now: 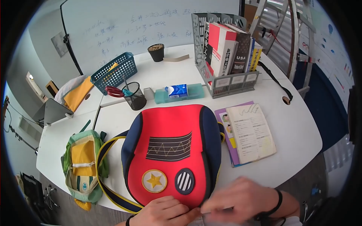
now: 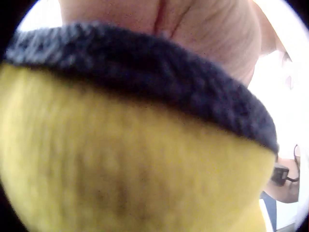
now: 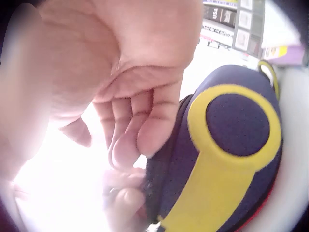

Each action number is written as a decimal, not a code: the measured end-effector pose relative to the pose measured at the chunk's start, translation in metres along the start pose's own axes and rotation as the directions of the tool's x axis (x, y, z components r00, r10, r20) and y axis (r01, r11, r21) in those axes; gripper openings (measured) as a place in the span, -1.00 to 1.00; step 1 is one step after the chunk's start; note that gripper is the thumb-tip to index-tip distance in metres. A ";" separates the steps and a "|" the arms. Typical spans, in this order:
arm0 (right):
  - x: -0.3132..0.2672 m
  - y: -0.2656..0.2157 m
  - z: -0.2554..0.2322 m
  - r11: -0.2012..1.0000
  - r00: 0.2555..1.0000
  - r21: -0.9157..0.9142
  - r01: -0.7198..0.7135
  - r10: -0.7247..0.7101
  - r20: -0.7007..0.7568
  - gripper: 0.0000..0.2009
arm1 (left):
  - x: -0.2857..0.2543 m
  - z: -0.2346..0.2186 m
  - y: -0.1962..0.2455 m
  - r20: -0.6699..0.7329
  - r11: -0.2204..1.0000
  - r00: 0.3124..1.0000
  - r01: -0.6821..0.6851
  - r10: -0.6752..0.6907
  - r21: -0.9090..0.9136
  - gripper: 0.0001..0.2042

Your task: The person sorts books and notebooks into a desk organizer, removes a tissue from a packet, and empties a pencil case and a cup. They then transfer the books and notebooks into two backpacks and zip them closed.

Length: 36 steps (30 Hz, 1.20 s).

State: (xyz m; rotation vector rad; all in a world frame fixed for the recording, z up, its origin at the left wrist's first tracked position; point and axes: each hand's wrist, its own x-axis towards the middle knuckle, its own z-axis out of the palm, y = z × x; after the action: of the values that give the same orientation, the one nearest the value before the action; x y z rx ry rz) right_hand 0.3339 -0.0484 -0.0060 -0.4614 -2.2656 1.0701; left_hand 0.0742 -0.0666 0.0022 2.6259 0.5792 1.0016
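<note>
A red backpack (image 1: pixel 169 128) with navy sides lies front up on the table. Along its bottom edge, my left hand (image 1: pixel 166 211) grips the bag with bent fingers. My right hand (image 1: pixel 241 201), blurred in the head view, is by the lower right corner, its index fingertip close to the left fingers. In the right wrist view its fingers bend loosely, the thumb stands apart, and nothing shows between them. Left fingertips (image 3: pixel 126 200) pinch close to the bag's dark edge there. Yellow ribbed fabric (image 2: pixel 135 164) with a navy border blocks most of the left wrist view.
A small green backpack (image 1: pixel 83 160) lies left of the red one, with a yellow-edged strap (image 1: pixel 103 177) between. Books (image 1: pixel 252 133) lie to the right. Behind are a pen cup (image 1: pixel 135 100), a teal case (image 1: pixel 194 92), a basket (image 1: pixel 120 71), a plant pot (image 1: pixel 156 54) and a book rack (image 1: pixel 233 84).
</note>
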 end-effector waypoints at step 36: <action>0.086 0.024 -0.057 0.956 0.882 -0.292 -0.032 -0.110 -0.458 -0.85 | -0.040 -0.093 -0.109 -0.618 0.733 0.772 0.506 -0.150 0.454 -0.86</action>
State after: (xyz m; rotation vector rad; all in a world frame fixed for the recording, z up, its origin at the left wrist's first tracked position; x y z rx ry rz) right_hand 0.3060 0.0452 0.0348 -0.7080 -1.9785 0.5205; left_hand -0.0461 0.0211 0.0046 2.4946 1.7248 1.6623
